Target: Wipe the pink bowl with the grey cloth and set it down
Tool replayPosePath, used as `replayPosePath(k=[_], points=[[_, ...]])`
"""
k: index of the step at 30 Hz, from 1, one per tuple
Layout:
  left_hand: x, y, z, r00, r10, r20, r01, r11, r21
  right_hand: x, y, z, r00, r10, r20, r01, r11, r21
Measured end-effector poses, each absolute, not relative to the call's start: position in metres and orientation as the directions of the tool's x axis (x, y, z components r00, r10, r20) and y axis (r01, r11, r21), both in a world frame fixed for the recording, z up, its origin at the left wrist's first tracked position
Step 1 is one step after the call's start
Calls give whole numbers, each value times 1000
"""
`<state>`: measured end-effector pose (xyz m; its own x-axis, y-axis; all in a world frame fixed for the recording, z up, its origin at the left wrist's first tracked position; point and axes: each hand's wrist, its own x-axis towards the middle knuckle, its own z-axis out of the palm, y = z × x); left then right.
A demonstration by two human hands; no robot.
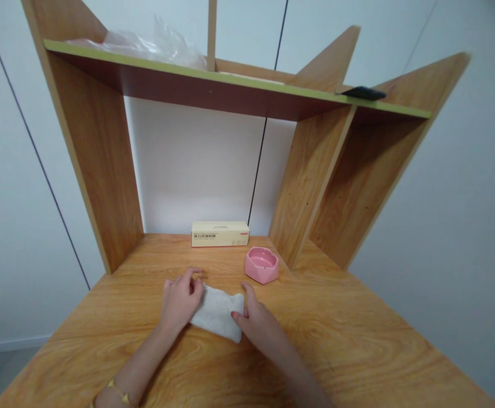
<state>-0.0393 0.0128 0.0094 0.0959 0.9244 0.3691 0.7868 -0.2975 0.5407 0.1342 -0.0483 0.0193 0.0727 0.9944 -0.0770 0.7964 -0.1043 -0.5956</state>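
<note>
A small white cloth (217,311) lies folded flat on the wooden desk (358,340), near its middle. My left hand (181,299) rests on the cloth's left end, fingers curled over its edge. At the cloth's right end my right hand (256,320) presses down with thumb and fingers on the corner. Both hands touch the cloth; whether they grip it or only press on it is unclear.
A pink ceramic dish (261,264) stands just behind the cloth to the right. A long cream box (220,233) lies against the back wall. Wooden dividers rise left and right; the shelf above carries a clear plastic bag (153,42) and a black object (364,93).
</note>
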Motion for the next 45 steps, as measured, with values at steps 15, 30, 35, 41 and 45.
replayPosePath(k=[15, 30, 35, 41, 45], points=[[-32, 24, -3, 17, 994, 104, -346, -92, 934, 216, -16, 43, 257, 859, 443, 815, 54, -577], [-51, 31, 6, 277, 955, -107, -807, 291, 514, 103, 0, -1, -262, 964, -39, -598, -194, -777], [-51, 32, 4, 315, 945, -90, -807, 316, 499, 107, -1, -5, -330, 944, -32, -663, -256, -703], [-51, 29, 6, 420, 904, -75, -750, 393, 532, 107, -4, 2, -371, 928, -16, -670, -280, -688], [-49, 28, 6, 472, 879, -74, -707, 427, 563, 109, -3, 4, -343, 939, -28, -687, -271, -674]])
